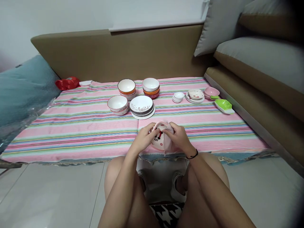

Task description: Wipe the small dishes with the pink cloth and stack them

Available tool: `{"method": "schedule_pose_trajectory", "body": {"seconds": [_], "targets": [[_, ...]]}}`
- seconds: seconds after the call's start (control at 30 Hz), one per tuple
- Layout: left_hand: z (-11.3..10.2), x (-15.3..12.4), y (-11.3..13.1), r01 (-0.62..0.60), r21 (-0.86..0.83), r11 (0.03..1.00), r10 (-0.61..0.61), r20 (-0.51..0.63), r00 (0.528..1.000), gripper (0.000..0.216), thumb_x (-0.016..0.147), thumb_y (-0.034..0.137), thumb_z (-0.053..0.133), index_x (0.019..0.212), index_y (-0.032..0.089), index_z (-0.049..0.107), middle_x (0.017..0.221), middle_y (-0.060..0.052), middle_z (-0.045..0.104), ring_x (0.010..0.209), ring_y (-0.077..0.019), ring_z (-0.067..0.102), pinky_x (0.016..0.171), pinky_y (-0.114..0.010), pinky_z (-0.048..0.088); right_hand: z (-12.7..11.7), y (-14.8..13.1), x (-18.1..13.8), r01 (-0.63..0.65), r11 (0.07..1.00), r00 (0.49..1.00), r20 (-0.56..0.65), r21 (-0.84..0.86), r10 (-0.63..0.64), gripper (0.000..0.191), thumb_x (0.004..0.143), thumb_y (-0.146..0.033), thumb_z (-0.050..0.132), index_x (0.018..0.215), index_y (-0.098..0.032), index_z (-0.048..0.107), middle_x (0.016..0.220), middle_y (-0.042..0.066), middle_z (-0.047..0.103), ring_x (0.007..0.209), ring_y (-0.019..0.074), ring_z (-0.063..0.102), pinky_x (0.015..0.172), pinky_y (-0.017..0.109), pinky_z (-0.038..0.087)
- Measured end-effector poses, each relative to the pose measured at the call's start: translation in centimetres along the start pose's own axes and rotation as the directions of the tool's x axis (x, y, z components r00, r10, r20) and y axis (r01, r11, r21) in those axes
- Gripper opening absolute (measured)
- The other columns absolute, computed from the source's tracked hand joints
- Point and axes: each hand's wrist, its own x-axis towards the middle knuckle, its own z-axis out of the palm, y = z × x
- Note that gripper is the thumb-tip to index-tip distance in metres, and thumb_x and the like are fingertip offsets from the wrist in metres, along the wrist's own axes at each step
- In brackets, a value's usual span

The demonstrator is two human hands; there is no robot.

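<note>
Head | left hand (143, 136) closed on 1 CAT-print dish (159, 145) | right hand (180, 137) pinching 1 pink cloth (168, 144)

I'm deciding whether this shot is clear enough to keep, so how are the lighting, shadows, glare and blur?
Head view: lighting looks soft over the striped cover; head view, lower left: the tiled floor has a pale sheen; head view, bottom centre: shade lies between the shoes; head view, right edge: dark and blurred; head view, centre: "CAT" on the held dish is legible.
</note>
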Motion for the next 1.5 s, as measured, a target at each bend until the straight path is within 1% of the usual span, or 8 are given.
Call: {"method": "schedule_pose_trajectory", "body": {"seconds": [0.33, 0.47, 0.67, 0.77, 0.87, 0.97, 1.27, 1.5], "targets": [[0.2, 0.4, -0.5, 0.103, -0.201, 0.974, -0.117, -0.058, 0.991, 0.047, 0.084, 0.047, 0.052, 0.125, 0.023, 0.050, 0.112, -0.005, 0.058, 0.093, -0.0178, 0.056, 0.068, -0.023, 0.045, -0.1, 0.4, 0.3, -0.126, 0.990, 0.967, -0.213, 0.068, 0.138, 0.043, 0.078, -0.042, 0.063, 0.058, -0.020, 0.032, 0.052, -0.007, 0.029, 0.053, 0.0090, 0.029, 0.050, 0.024, 0.023], [1.4, 0.7, -0.6, -0.031, -0.259, 0.965, 0.007, -0.092, 0.996, 0.050, 0.085, 0.036, 0.055, 0.131, 0.023, 0.043, 0.127, -0.006, 0.052, 0.110, -0.0186, 0.052, 0.087, -0.026, 0.044, 0.1, 0.6, 0.5, -0.189, 0.967, 0.941, -0.248, 0.173, 0.229, 0.038, 0.078, -0.043, 0.061, 0.059, -0.020, 0.037, 0.054, -0.007, 0.031, 0.053, 0.0094, 0.030, 0.049, 0.023, 0.024], [1.8, 1.1, -1.3, -0.018, -0.151, 0.988, -0.022, -0.262, 0.965, 0.033, 0.087, 0.023, 0.041, 0.116, 0.016, 0.056, 0.107, -0.005, 0.062, 0.096, -0.0188, 0.056, 0.082, -0.028, 0.044, 0.0, 0.5, 0.2, -0.103, 0.984, 0.963, -0.233, 0.146, 0.136, 0.041, 0.087, -0.046, 0.048, 0.059, -0.021, 0.031, 0.051, -0.006, 0.027, 0.049, 0.0097, 0.030, 0.048, 0.025, 0.023], [1.4, 1.0, -1.3, 0.009, -0.059, 0.998, -0.022, -0.219, 0.975, 0.031, 0.087, 0.027, 0.040, 0.105, 0.015, 0.063, 0.100, -0.005, 0.065, 0.092, -0.0203, 0.057, 0.080, -0.029, 0.044, -0.2, 0.1, 0.1, -0.077, 0.982, 0.970, -0.213, 0.175, 0.114, 0.036, 0.090, -0.047, 0.042, 0.066, -0.020, 0.046, 0.052, -0.004, 0.038, 0.050, 0.0119, 0.038, 0.049, 0.025, 0.029], [1.4, 0.7, -0.9, 0.014, -0.008, 1.000, -0.015, -0.107, 0.994, 0.035, 0.089, 0.033, 0.039, 0.102, 0.015, 0.066, 0.097, -0.005, 0.067, 0.089, -0.0203, 0.058, 0.079, -0.028, 0.044, -0.2, -0.6, 0.0, -0.016, 0.966, 0.995, -0.094, 0.258, 0.042, 0.036, 0.092, -0.046, 0.039, 0.098, -0.018, 0.061, 0.079, 0.004, 0.062, 0.073, 0.0184, 0.057, 0.064, 0.028, 0.044], [1.7, 0.6, -0.5, 0.018, 0.006, 1.000, -0.017, -0.079, 0.997, 0.037, 0.090, 0.033, 0.038, 0.108, 0.017, 0.065, 0.100, -0.004, 0.067, 0.092, -0.0198, 0.058, 0.082, -0.028, 0.043, -0.3, -1.1, 0.0, 0.070, 0.921, 0.997, -0.007, 0.384, -0.072, 0.040, 0.094, -0.045, 0.036, 0.111, -0.019, 0.061, 0.111, 0.009, 0.064, 0.101, 0.0233, 0.058, 0.085, 0.035, 0.046], [1.1, 0.8, -0.9, 0.038, -0.074, 0.997, -0.047, -0.132, 0.990, 0.035, 0.089, 0.034, 0.041, 0.105, 0.016, 0.066, 0.098, -0.005, 0.067, 0.090, -0.0204, 0.059, 0.078, -0.028, 0.045, -1.1, -0.9, 0.0, -0.083, 0.845, 0.985, -0.088, 0.528, 0.151, 0.032, 0.091, -0.038, 0.036, 0.093, -0.021, 0.063, 0.094, 0.007, 0.067, 0.089, 0.0234, 0.061, 0.080, 0.036, 0.049], [0.4, 0.9, -1.0, 0.035, 0.003, 0.999, -0.034, -0.242, 0.970, 0.032, 0.088, 0.031, 0.042, 0.102, 0.016, 0.068, 0.097, -0.004, 0.067, 0.090, -0.0196, 0.058, 0.078, -0.027, 0.043, -1.7, -0.6, 0.2, 0.000, 0.889, 0.993, -0.105, 0.459, 0.054, 0.034, 0.090, -0.034, 0.034, 0.110, -0.022, 0.059, 0.122, 0.006, 0.057, 0.116, 0.0222, 0.050, 0.101, 0.036, 0.039]]}}
